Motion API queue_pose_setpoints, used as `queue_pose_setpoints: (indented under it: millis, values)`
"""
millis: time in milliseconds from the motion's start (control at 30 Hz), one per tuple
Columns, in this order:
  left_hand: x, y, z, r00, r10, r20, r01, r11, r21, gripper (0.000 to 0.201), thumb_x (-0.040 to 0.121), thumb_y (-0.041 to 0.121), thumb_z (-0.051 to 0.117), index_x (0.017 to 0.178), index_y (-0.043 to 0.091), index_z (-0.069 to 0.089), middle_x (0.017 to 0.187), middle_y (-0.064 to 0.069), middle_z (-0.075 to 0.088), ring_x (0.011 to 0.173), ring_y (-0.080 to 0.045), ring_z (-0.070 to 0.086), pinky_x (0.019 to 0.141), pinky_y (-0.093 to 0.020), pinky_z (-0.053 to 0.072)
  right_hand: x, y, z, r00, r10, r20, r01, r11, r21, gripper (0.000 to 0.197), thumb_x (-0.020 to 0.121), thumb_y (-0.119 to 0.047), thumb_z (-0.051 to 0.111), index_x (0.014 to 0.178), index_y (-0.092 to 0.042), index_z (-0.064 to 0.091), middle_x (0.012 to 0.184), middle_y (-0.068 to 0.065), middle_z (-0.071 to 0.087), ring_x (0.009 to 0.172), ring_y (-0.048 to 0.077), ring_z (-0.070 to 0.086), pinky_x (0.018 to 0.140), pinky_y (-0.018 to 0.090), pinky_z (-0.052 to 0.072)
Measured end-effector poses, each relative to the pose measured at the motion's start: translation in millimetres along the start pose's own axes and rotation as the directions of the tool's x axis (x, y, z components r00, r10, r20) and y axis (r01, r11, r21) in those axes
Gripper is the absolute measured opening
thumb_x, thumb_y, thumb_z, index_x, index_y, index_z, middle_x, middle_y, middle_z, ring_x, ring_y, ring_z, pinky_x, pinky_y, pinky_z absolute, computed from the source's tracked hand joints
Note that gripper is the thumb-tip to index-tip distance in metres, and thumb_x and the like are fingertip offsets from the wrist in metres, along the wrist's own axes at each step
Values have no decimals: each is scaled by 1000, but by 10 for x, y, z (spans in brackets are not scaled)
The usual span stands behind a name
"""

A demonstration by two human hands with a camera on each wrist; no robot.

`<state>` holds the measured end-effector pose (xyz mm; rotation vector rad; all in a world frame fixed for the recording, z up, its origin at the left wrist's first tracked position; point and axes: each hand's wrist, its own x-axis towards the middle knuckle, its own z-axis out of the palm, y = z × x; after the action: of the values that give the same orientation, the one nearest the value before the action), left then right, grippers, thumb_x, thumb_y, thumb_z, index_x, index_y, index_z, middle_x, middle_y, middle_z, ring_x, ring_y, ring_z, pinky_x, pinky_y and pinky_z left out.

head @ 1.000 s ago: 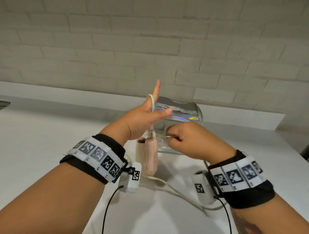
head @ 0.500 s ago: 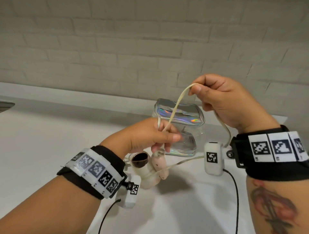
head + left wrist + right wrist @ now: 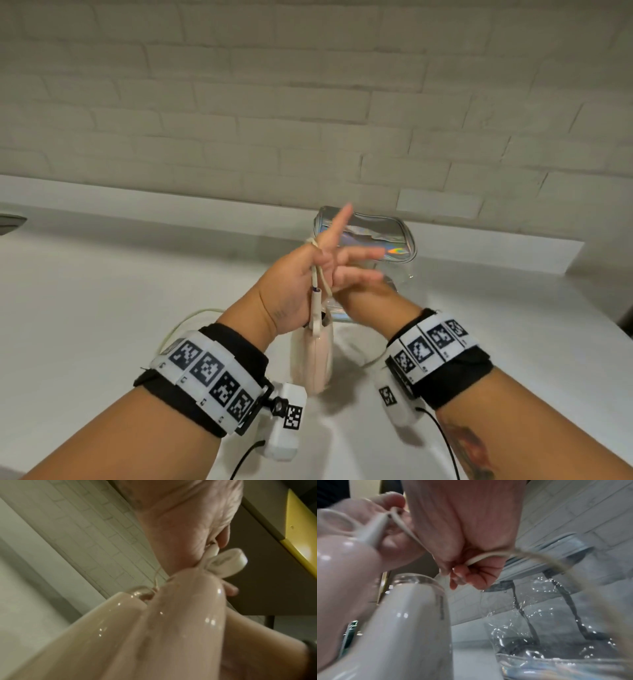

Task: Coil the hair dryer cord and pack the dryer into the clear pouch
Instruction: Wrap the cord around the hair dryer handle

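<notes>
The pale pink hair dryer (image 3: 311,359) hangs by its cord (image 3: 317,270) just under my left hand (image 3: 308,274). That hand is raised with the fingers spread straight. The cord is looped over it, and in the left wrist view the thumb (image 3: 223,534) presses the cord's white end against the palm. My right hand (image 3: 370,298) sits low beneath the left fingers, mostly hidden. The right wrist view shows the right hand (image 3: 471,534) pinching the cord (image 3: 488,557) in curled fingers. Behind both hands stands the clear pouch (image 3: 383,233) with its iridescent top.
Slack cord (image 3: 178,322) curves over the white counter (image 3: 102,308) to the left of my left wrist. A brick wall (image 3: 308,120) and a low ledge close off the back. A dark object (image 3: 10,222) pokes in at the far left edge.
My right hand has come down from high on the right to under the left hand, bringing the cord with it. The left fingers have spread straight again.
</notes>
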<state>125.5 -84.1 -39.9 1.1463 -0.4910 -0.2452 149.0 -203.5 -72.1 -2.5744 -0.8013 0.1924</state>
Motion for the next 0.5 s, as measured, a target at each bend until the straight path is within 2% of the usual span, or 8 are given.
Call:
queue_pose_setpoints:
  millis: [33,67,133,167,233,333,400,500]
  values:
    - [26,1,-27,996,53,-74,-55,998,-20,73,81,14,25,149,38,19,134,-21,56,104,-27,66,112,-50,24,58,-84,-138,993,-25,-118,23,1000,-21,32,98,-16,40,125,-10,56,134,22,54,119,25,53,82,20,39]
    - [46,16,-63,983,92,-156,-95,995,-15,71,84,13,24,148,42,16,137,-18,55,110,-27,64,111,-53,13,-4,-22,-207,999,-12,-49,10,999,-48,30,99,-22,40,121,-10,56,125,20,60,111,30,57,73,29,37]
    - [72,74,-146,940,142,-310,-144,989,17,67,93,10,20,148,47,10,140,-12,54,115,-28,61,109,-55,0,-1,19,-178,994,-92,-66,85,991,-103,23,98,-27,43,101,-11,59,99,12,66,94,30,59,64,32,31]
    - [74,106,-193,917,160,-365,-160,987,31,64,97,11,18,148,48,6,142,-11,52,115,-28,62,110,-53,2,-51,49,-186,992,-119,-42,110,980,-168,20,97,-28,45,92,-13,57,87,6,63,86,28,57,64,33,33]
    - [76,149,-282,879,176,-443,-159,984,74,59,102,18,18,147,49,-3,146,-9,48,109,-27,66,108,-48,20,-142,58,-191,994,-104,40,106,993,-55,21,96,-30,48,83,-15,55,70,-7,52,73,20,52,67,36,41]
    - [67,142,-409,856,139,-497,-75,986,146,60,101,43,29,142,54,-13,148,-5,45,104,-26,70,116,-50,22,-255,193,-424,999,-36,35,21,935,355,16,93,-27,54,85,-19,65,56,-16,48,56,12,48,59,37,51]
    - [63,127,-449,864,100,-493,-16,985,171,71,91,60,36,138,59,-17,148,-3,45,103,-25,70,116,-55,17,-366,182,-577,995,-96,22,71,857,511,14,94,-21,56,85,-18,67,52,-17,43,52,6,39,52,24,42]
    - [81,99,-436,888,76,-454,33,973,227,87,76,70,39,139,56,-21,145,-4,50,90,-23,74,114,-53,25,-490,142,-838,973,-232,-16,191,759,622,15,91,-20,53,90,-12,66,53,-17,43,51,3,32,50,15,31]
